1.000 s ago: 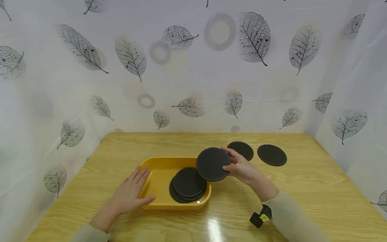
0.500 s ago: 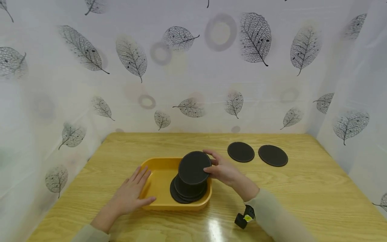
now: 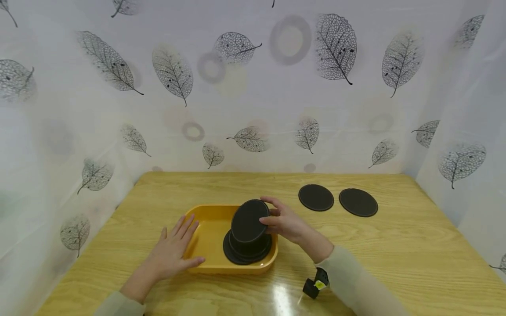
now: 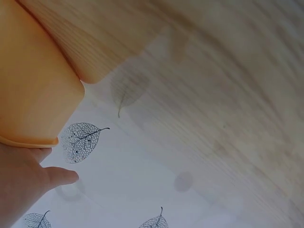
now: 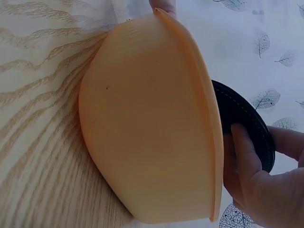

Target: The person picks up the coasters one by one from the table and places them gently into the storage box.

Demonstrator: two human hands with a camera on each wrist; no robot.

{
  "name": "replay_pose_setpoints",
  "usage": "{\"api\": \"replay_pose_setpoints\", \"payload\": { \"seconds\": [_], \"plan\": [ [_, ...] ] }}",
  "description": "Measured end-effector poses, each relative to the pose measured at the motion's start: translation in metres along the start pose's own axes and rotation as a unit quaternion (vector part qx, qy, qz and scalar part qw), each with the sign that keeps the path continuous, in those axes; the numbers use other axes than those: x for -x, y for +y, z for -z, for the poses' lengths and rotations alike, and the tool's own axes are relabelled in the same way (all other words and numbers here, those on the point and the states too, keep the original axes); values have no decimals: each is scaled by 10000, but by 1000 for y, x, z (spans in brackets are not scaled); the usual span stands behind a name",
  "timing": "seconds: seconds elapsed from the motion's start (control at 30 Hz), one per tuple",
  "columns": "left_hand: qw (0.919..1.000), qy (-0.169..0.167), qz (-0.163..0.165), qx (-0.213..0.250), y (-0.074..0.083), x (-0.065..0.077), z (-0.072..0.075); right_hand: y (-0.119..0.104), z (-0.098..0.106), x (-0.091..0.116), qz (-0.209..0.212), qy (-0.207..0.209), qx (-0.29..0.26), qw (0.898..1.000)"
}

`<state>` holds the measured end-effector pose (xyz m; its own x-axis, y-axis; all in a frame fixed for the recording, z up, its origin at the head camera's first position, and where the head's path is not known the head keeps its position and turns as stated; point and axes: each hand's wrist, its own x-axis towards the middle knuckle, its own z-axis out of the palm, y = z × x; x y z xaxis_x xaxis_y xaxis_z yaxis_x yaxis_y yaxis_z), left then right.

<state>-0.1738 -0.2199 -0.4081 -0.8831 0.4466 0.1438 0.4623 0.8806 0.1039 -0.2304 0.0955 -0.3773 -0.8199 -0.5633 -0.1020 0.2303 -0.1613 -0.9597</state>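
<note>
My right hand [image 3: 288, 224] pinches a round black coaster [image 3: 248, 221] by its right edge, thumb on the face toward me. That coaster is tilted over a stack of black coasters [image 3: 230, 253] in the right half of a yellow tray [image 3: 208, 245], hiding much of the stack. Stitching shows along the held coaster's edge [image 5: 259, 126] in the right wrist view, beyond the tray's wall [image 5: 152, 118]. My left hand [image 3: 168, 256] lies with spread, straight fingers over the tray's left rim. Part of it [image 4: 19, 185] shows at the tray's edge in the left wrist view.
Two more black coasters, a nearer-left one [image 3: 316, 197] and one further right [image 3: 358, 202], lie flat on the wooden table [image 3: 395, 254] behind the right hand. A small black device [image 3: 316, 283] hangs at the right wrist. A leaf-patterned curtain [image 3: 253, 87] encloses the back and sides.
My right hand has carried the coaster leftward from the tray's right edge to above the stack, tilting it more steeply. The left hand has stayed on the rim.
</note>
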Motion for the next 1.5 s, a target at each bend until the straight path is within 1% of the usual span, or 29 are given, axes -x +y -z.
{"api": "replay_pose_setpoints", "payload": {
  "seconds": [0.17, 0.3, 0.4, 0.53, 0.8, 1.1, 1.3, 1.5],
  "plan": [
    [10000, 6, 7, -23, 1, 0, 0, 2, 0, -1, -43, 56, 130, 9999],
    [10000, -3, 14, -10, 1, 0, 0, 5, 2, -2, 58, 138, 479, 9987],
    [10000, -26, 27, 22, 1, 0, 1, 5, 4, -2, 175, 297, 841, 9959],
    [10000, -54, 46, 65, 2, 0, 1, 4, 7, 1, 298, 472, 1178, 9915],
    [9999, -50, 51, 96, 2, -1, 2, 2, 16, 9, 396, 613, 1557, 9851],
    [9999, -56, 52, 142, 1, 0, 2, -1, 36, 23, 359, 961, 1913, 9762],
    [9999, -34, 81, 115, 1, 0, 2, -2, 57, 34, 363, 1175, 2116, 9696],
    [9999, -35, 65, 78, 1, 0, 2, -4, 78, 48, 380, 1318, 2216, 9654]
  ]
}}
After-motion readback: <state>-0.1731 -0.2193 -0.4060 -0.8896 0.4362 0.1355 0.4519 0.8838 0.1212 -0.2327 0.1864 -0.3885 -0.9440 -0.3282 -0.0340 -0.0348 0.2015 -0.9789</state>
